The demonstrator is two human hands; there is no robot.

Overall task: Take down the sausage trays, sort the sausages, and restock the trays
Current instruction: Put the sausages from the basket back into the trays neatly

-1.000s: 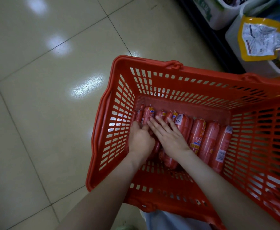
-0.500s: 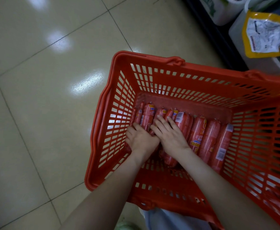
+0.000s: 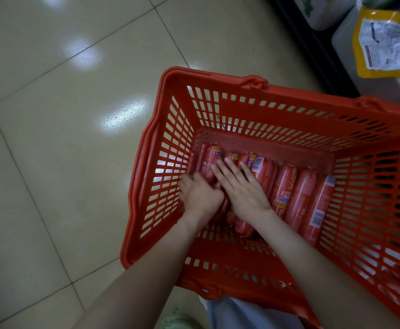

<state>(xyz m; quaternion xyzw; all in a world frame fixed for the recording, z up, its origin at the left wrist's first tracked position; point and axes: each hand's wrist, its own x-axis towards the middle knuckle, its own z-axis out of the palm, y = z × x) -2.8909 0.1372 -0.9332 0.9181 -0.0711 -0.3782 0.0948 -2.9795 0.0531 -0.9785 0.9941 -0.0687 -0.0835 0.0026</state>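
Left hand (image 3: 201, 197) has slid slightly toward the basket's left wall. Its fingers bend down among the slimmer sausages there, and I cannot tell whether its grip has closed on one. Right hand (image 3: 244, 191) lies flat beside it, grip open, fingers straight on the sausages (image 3: 301, 198). These lie in a row on the bottom of the red basket (image 3: 218, 77). Tiled floor (image 3: 63, 162) shows to the left, and a yellow packet (image 3: 384, 43) sits beyond the far right corner.

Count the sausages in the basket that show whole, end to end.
3 sausages, side by side in the basket, right of the right hand: one beside it, one in the middle, one nearest the wall. Others lie partly hidden under both hands.
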